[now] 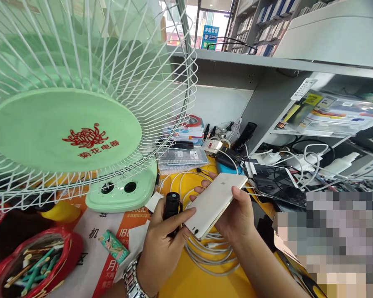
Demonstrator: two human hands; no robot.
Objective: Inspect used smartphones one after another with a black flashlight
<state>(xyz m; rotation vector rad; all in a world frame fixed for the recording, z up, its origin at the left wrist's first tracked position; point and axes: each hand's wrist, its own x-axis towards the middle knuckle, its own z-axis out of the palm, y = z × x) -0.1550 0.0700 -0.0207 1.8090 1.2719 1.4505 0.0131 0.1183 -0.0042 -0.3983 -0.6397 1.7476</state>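
A white phone (216,203) is held tilted over the yellow mat, its back with camera and logo facing up. My right hand (240,213) supports it from below and along its right edge, thumb on the edge. Along that side a thin gap shows between back and frame. My left hand (164,244), with a metal watch on the wrist, is closed around a small black flashlight (173,203) that stands upright in it, while its index finger and thumb touch the phone's lower left corner. Below the phone lies a coiled white cable (214,271).
A green fan (65,128) fills the left. Below it are a red ashtray (71,248) with butts and a green pack (114,247). Behind are a bubble-wrapped device (183,157), tangled cables and a dark tablet (273,180). A person, blurred out, is at the lower right.
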